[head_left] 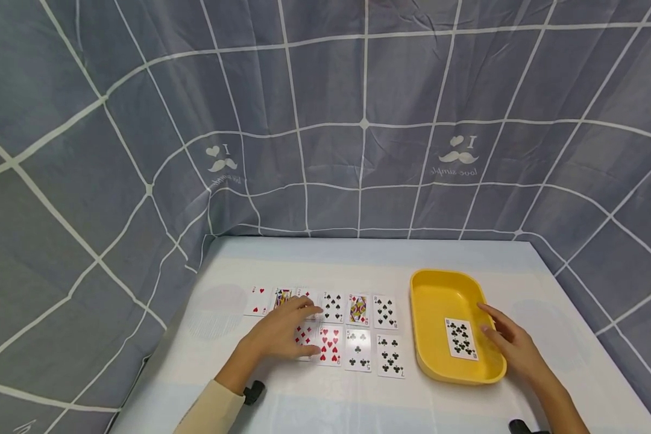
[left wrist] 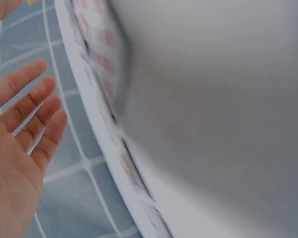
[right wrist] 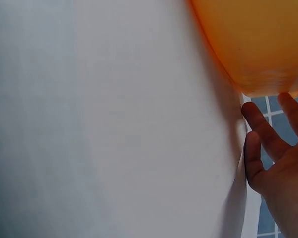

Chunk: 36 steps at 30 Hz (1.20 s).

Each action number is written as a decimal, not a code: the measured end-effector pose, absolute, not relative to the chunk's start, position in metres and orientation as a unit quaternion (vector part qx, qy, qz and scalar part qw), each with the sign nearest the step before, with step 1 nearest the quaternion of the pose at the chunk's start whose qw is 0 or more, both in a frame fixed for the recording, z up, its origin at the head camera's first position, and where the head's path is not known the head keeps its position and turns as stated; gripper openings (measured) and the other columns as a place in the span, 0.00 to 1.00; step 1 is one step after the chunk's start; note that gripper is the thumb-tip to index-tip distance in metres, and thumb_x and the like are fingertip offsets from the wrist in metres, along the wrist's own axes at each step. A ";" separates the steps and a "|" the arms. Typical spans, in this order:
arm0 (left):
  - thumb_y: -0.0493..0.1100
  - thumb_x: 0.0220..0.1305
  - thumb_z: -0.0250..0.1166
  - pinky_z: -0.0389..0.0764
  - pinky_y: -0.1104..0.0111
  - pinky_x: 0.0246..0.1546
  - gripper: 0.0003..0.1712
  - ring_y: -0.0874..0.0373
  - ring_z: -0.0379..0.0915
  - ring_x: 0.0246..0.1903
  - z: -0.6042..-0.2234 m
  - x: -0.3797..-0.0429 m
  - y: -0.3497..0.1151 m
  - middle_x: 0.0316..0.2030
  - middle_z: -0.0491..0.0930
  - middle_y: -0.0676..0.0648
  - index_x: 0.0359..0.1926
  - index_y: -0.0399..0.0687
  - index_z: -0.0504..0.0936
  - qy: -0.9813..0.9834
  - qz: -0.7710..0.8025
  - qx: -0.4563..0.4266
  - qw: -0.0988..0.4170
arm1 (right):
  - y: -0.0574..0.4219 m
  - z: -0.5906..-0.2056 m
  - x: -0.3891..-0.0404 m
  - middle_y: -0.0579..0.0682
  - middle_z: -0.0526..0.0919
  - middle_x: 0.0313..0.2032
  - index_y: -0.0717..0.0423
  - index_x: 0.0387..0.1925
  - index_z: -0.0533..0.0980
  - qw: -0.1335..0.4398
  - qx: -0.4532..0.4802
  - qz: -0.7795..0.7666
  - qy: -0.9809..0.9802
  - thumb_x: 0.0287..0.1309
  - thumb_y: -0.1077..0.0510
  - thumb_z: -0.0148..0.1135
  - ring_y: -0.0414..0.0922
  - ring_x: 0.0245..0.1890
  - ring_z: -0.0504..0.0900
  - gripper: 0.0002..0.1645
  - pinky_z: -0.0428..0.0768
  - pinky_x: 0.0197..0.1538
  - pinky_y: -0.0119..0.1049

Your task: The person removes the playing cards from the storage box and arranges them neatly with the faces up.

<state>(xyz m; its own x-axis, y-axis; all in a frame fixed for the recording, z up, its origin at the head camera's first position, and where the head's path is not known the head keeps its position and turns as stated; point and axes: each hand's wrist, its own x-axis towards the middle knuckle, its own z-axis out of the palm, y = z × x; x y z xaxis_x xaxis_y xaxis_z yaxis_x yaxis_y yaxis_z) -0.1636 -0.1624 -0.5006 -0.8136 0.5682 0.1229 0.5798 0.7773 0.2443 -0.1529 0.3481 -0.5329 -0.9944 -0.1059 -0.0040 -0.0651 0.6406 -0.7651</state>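
Face-up playing cards lie in two rows on the table. My left hand (head_left: 283, 328) hovers over their left part, fingers spread and bent a little, holding nothing. It partly hides a face card (head_left: 282, 296) and a diamonds card (head_left: 304, 333); the nine of hearts (head_left: 330, 346) lies by its thumb. The left wrist view shows the fingers (left wrist: 37, 114) loosely extended. At the right, my right hand (head_left: 512, 342) grips the rim of a yellow tray (head_left: 439, 361), thumb over the edge, other fingers (right wrist: 268, 134) along the outside. A clubs card (head_left: 460, 339) lies in the tray.
The two of hearts (head_left: 257, 301) ends the back row at left; the queen of diamonds (head_left: 358, 310) and a spades card (head_left: 385, 312) are at its right. The five (head_left: 357, 350) and seven of clubs (head_left: 390, 356) lie in front. A grey gridded curtain (head_left: 331, 157) surrounds the white table (head_left: 325, 256).
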 end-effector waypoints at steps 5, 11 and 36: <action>0.78 0.49 0.61 0.78 0.62 0.54 0.47 0.61 0.67 0.58 -0.490 -0.179 -0.125 0.59 0.70 0.56 0.64 0.58 0.72 -0.935 -0.146 -0.323 0.028 | 0.348 -0.533 -0.153 0.64 0.60 0.71 0.48 0.72 0.60 0.017 -0.048 -0.418 0.907 0.70 0.45 0.51 0.69 0.66 0.63 0.33 0.62 0.48 0.09; 0.85 0.46 0.53 0.77 0.65 0.54 0.51 0.64 0.66 0.57 -0.480 -0.191 -0.074 0.59 0.69 0.58 0.66 0.64 0.69 -0.921 -0.167 -0.348 0.043 | 0.348 -0.538 -0.151 0.62 0.63 0.69 0.44 0.71 0.62 0.005 -0.046 -0.403 0.914 0.70 0.44 0.52 0.56 0.64 0.69 0.31 0.69 0.52 0.14; 0.93 0.31 0.49 0.74 0.71 0.55 0.62 0.65 0.69 0.56 -0.505 -0.212 0.124 0.59 0.69 0.61 0.66 0.67 0.68 -0.933 0.053 -0.356 -0.022 | 0.349 -0.536 -0.153 0.61 0.63 0.70 0.43 0.71 0.62 0.001 -0.059 -0.405 0.912 0.71 0.45 0.50 0.67 0.65 0.66 0.30 0.66 0.50 0.12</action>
<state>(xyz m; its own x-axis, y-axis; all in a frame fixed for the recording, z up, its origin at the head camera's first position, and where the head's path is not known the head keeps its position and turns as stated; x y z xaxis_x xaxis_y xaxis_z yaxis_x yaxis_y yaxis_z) -0.2124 0.1239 -0.5046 -0.7449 0.6625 -0.0794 0.6672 0.7401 -0.0838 -0.1529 0.3492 -0.5356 -0.9931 -0.1081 0.0457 -0.1064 0.6643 -0.7399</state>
